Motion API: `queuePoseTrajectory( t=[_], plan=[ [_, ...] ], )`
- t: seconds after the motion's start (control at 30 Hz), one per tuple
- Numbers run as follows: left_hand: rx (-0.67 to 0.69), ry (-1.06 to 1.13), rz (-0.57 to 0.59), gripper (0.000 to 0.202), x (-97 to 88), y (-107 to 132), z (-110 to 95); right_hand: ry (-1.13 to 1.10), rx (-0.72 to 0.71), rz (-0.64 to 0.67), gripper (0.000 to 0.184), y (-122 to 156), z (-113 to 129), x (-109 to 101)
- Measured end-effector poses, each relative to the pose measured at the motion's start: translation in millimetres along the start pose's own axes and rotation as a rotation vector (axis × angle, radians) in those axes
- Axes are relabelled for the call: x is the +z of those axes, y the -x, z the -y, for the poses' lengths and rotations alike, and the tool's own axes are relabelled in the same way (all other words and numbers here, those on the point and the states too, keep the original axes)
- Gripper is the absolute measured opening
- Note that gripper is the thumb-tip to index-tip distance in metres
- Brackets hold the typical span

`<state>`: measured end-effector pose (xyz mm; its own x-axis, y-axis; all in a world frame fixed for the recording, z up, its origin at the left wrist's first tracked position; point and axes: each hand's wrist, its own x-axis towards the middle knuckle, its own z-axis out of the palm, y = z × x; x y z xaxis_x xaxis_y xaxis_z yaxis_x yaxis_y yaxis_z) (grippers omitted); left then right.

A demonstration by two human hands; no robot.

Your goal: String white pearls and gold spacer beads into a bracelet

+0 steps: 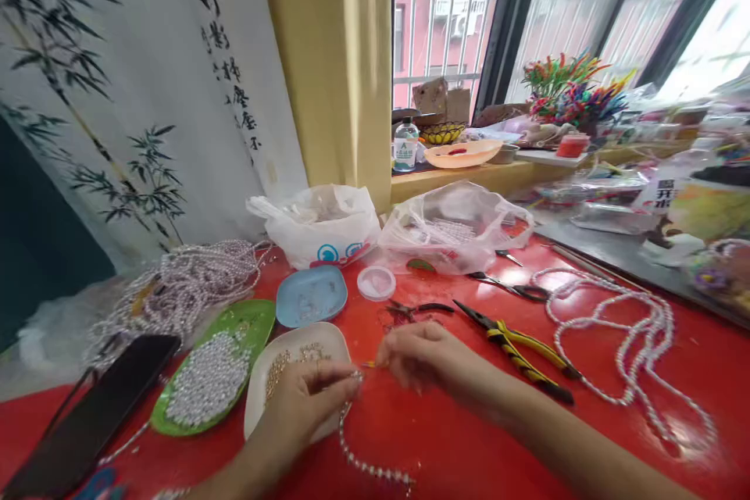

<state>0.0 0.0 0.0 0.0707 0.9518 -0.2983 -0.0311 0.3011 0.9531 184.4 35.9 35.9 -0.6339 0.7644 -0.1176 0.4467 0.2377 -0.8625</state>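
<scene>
My left hand (pixel 308 398) is closed, thumb and forefinger pinching the upper end of a short pearl bead strand (pixel 351 449). The strand hangs down and its lower end rests on the red table. Just to the right, my right hand (pixel 419 355) is closed with its fingertips pinched on a tiny yellow-orange piece (pixel 368 364), too small to name, near the strand's end. Partly behind my left hand is a white dish (pixel 258 391) with gold beads. A green leaf-shaped dish (pixel 261 320) of silvery beads lies farther left.
Behind the hands are a blue dish (pixel 310 281), a round clear lid (pixel 376 283) and two plastic bags (pixel 328 226). Yellow-black pliers (pixel 516 344) and smaller pliers (pixel 404 312) lie right of centre. Bead strands (pixel 638 328) spread at right; a black phone-like object (pixel 99 406) lies left.
</scene>
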Motion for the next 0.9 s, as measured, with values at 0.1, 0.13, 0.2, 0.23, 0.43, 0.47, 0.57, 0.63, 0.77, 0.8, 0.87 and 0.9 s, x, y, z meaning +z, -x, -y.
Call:
queuePoseTrajectory(
  t=[0.1, 0.13, 0.2, 0.23, 0.43, 0.47, 0.57, 0.63, 0.77, 0.8, 0.87, 0.9],
  plan=[
    [-0.043, 0.106, -0.018, 0.029, 0.4, 3.7, 3.4, 0.321, 0.021, -0.298, 0.041, 22.1, -21.5, -31.8],
    [-0.054, 0.143, -0.021, 0.030, 0.9, 4.7, 3.8, 0.533, 0.072, -0.471, 0.040, 30.9, -33.2, -39.5],
    [-0.070, 0.223, -0.020, 0.031, 2.2, 6.0, 3.1, 0.891, 0.129, -0.667, 0.048, 49.5, -63.2, -48.6],
    [-0.080, 0.256, -0.019, 0.030, 2.8, 6.4, 2.3, 0.994, 0.151, -0.701, 0.052, 58.3, -79.5, -50.3],
    [-0.127, 0.380, -0.005, 0.026, 1.7, 6.5, -1.7, 0.888, 0.178, -0.717, 0.043, 78.0, -125.3, -44.3],
    [-0.127, 0.399, -0.005, 0.026, 1.0, 6.2, -1.9, 0.829, 0.190, -0.728, 0.039, 76.7, -120.2, -44.2],
    [-0.123, 0.464, -0.028, 0.026, -0.8, 5.0, -2.5, 0.499, 0.238, -0.715, 0.032, 74.5, -90.4, -45.0],
    [-0.118, 0.499, -0.049, 0.027, -1.1, 4.5, -3.5, 0.094, 0.224, -0.648, 0.035, 76.6, -65.7, -42.3],
    [-0.097, 0.541, -0.080, 0.028, 0.4, 7.8, -8.6, -0.633, 0.157, -0.414, 0.031, 81.7, -28.4, -25.4],
    [-0.088, 0.549, -0.082, 0.028, 1.1, 9.6, -10.5, -0.742, 0.153, -0.352, 0.027, 81.7, -23.2, -20.3],
    [-0.070, 0.569, -0.074, 0.027, 2.6, 13.6, -14.3, -0.852, 0.153, -0.265, 0.019, 79.5, -17.4, -11.4],
    [-0.058, 0.576, -0.061, 0.027, 3.2, 15.5, -16.1, -0.877, 0.154, -0.231, 0.017, 77.9, -16.2, -8.0]
  ],
)
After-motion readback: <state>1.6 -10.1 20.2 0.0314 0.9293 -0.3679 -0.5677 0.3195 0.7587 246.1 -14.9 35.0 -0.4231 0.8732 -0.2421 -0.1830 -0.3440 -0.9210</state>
